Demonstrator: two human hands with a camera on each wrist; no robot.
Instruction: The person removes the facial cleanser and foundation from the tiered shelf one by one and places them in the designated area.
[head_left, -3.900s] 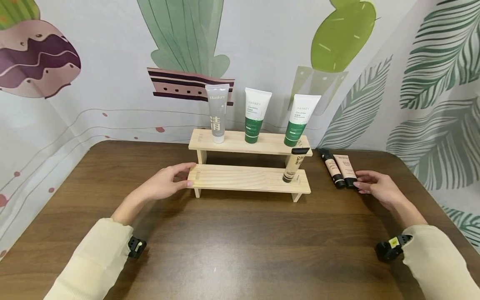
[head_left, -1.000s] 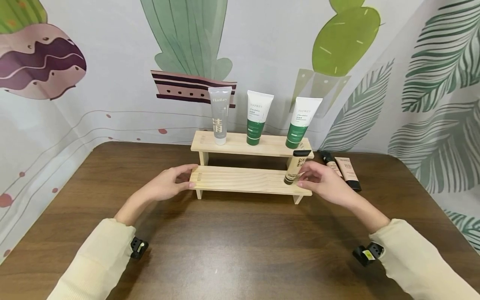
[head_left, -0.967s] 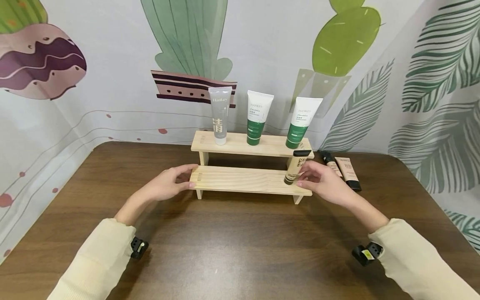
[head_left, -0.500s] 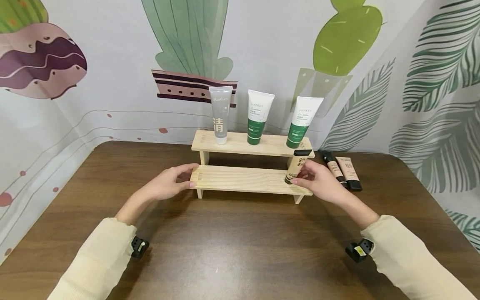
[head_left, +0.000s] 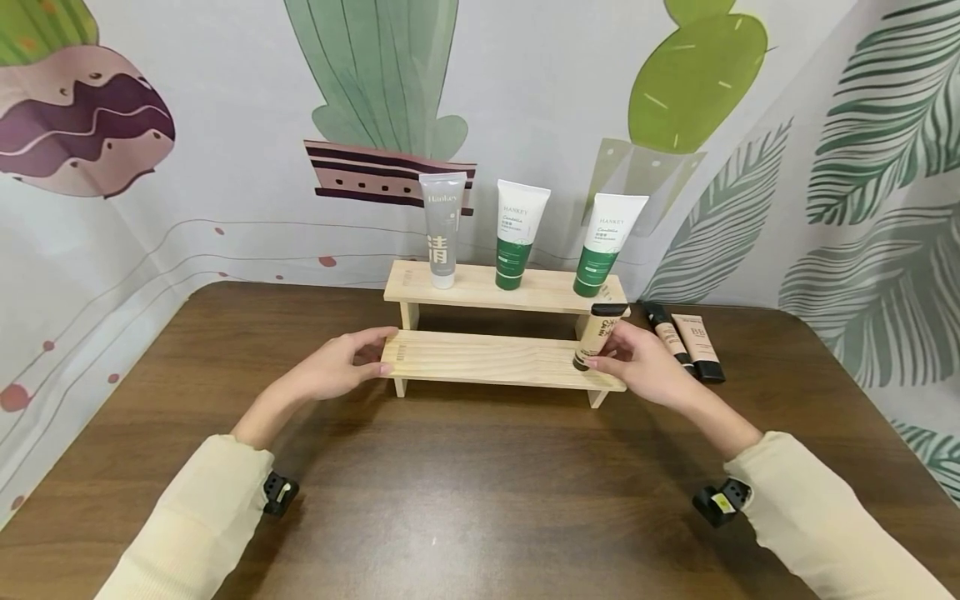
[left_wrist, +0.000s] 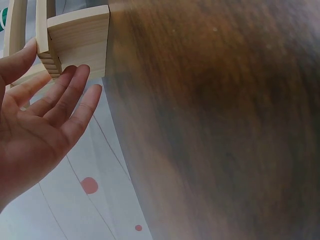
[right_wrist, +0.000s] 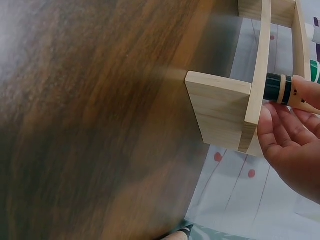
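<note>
Two hands share this step: the right hand [head_left: 647, 367] has its fingers pinching the small beige tube [head_left: 595, 337], which stands cap-down near the right end of the lower shelf [head_left: 480, 358]; the left hand [head_left: 341, 365] grips that shelf's left end between thumb and forefinger; a light, low grip probably serves best, the black cap [right_wrist: 273, 89] flat on the wood before release; any bump could topple the tubes [head_left: 513, 237] above.
</note>
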